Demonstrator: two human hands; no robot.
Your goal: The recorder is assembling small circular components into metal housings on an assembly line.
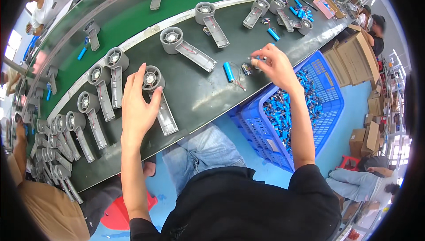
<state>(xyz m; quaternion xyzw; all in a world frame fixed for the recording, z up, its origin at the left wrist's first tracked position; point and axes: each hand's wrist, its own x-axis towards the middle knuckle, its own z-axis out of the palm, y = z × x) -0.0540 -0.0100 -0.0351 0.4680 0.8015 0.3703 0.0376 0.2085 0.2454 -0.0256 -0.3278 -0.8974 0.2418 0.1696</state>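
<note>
My left hand (139, 103) is at the left side of a grey handheld fan housing (167, 119), its fingers stretched out and the thumb apart by the round fan head. That housing lies with its open handle toward me. My right hand (279, 66) is over the bench with thumb and fingers pinched together. A small piece shows at its fingertips, too covered to name. Just left of it lie a small circuit board (246, 69) and a blue cylindrical battery (228, 71) with thin wires. Beyond them rests another grey fan housing (197, 56).
Several fan housings (98, 128) crowd the bench's left side. A blue crate (325, 88) full of batteries with boards stands right, beside the bench edge. A green conveyor (133, 21) runs along the far side. Cardboard boxes (354, 59) stand farther right; a co-worker (48, 196) sits at left.
</note>
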